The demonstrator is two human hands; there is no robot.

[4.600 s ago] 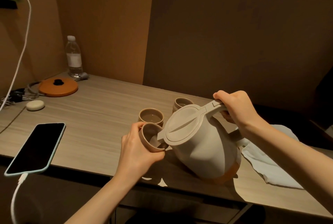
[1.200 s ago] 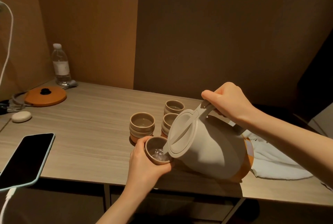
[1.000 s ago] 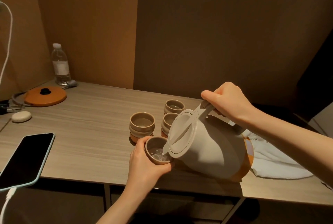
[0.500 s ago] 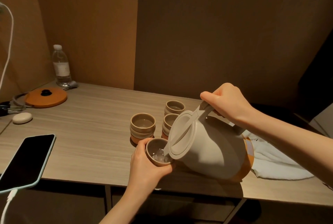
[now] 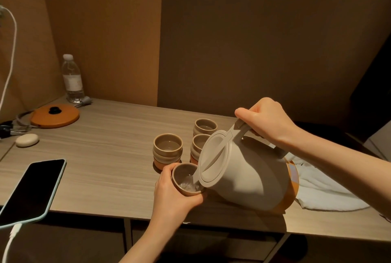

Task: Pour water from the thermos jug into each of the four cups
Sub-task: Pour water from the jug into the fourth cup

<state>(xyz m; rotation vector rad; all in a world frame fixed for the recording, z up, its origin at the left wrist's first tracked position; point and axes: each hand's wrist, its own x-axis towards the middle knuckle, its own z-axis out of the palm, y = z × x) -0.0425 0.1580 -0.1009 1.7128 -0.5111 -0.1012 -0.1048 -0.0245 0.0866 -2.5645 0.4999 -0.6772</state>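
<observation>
Wooden desk (image 5: 101, 157), phone (image 5: 31, 190) left, cloth (image 5: 323, 188) behind tilted thermos jug (image 5: 249, 174)

Matt plastic thermos jug (image 5: 249, 178), matt ceramic cups (image 5: 167, 150), wood-grain table (image 5: 105, 157), white cloth (image 5: 325, 193).

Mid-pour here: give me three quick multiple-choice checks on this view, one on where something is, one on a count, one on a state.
1. Where does the phone lie?
A. near left table edge
B. beside the towel
C. behind the cups

2. How many cups stand on the table unheld?
A. one
B. three
C. four

3. The thermos jug is:
A. upright
B. on its side, unheld
C. tilted, spout over the held cup

Answers: 1 A, it lies at the near left edge. 2 B, three stand; the left hand holds the fourth. 3 C, the right hand tips it and water shows in that cup.
</observation>
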